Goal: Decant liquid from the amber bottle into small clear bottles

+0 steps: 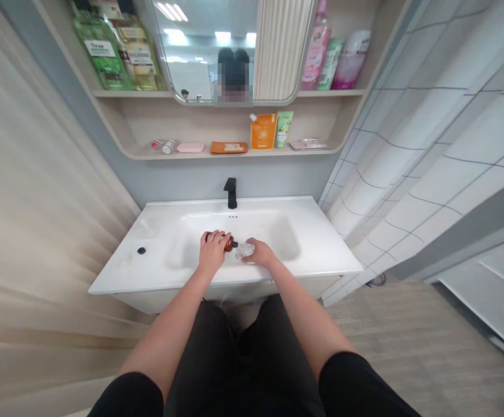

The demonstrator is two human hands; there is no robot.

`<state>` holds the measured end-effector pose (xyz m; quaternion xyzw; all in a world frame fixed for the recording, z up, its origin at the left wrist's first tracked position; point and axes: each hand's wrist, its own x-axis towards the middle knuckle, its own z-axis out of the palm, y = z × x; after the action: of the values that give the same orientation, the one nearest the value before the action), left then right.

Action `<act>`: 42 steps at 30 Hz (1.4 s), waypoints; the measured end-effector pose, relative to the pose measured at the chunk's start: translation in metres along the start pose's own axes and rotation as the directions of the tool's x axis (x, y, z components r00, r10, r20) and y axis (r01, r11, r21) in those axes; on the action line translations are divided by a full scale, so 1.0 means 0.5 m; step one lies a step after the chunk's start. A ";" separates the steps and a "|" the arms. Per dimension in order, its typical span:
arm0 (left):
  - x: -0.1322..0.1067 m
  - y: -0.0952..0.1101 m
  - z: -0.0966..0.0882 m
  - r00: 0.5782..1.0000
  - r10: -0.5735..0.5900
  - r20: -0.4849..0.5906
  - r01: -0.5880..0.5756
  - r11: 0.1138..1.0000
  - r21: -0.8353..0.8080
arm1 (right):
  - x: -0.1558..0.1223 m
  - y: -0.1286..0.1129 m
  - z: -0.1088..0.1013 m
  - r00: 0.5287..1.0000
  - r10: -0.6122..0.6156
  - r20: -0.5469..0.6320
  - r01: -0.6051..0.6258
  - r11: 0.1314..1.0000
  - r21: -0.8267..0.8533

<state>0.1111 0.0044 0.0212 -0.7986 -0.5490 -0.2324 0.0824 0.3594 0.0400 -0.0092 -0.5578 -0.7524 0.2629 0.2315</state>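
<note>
Well inside the washbasin rim [182, 204], left fingers [212, 238] clench an amber bottle [228, 244], right fingers [252, 259] a clear container [245, 250].

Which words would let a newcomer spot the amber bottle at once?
Start at the white sink below the black faucet. Over its basin, the left hand holds an amber bottle, dark tip toward the clear object at the right hand. Nothing else at the sink is amber.

Amber-brown bottle [228, 243], clear container [245, 250], white washbasin [165, 246], black tap [231, 193], white wall tiles with grey grid lines [408, 174]
</note>
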 end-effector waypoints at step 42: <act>0.002 0.004 -0.006 0.999 -0.036 0.028 0.036 0.999 -0.029 | 0.006 0.014 0.007 0.999 -0.028 -0.020 0.028 0.999 0.031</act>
<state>0.1125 0.0031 0.0244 -0.7929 -0.5610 -0.2306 0.0589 0.3615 0.0439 -0.0161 -0.5461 -0.7536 0.2659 0.2515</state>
